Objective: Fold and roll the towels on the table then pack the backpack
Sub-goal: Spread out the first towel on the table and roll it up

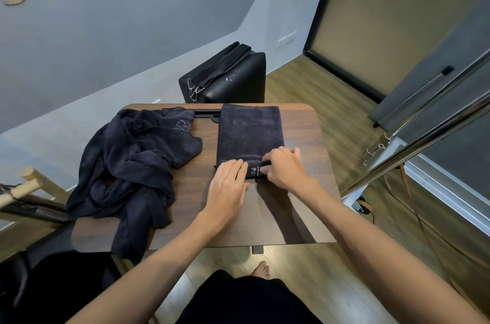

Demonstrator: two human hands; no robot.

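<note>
While both hands bear on the near end of the folded towel [250, 135], the right hand [285, 166] curls its fingers over the short rolled portion and pinches it, and the left hand [228, 180] lies flatter beside it, fingertips pressing the same roll; each grip is thus closed on or against cloth, not empty. Between the two hands a strip of the roll shows pale lettering. From this grip the towel's long axis runs straight away from the person toward the far edge of the bench [305, 191], so the unrolled length lies ahead of both hands, about equally near to each; the roll would likely advance forward along that axis. Left of it, apart from the folded piece, a heap of dark unfolded towels [132, 172] drapes over the bench edge. Beyond the bench stands a black backpack [228, 77] on the floor, apparently closed
</note>
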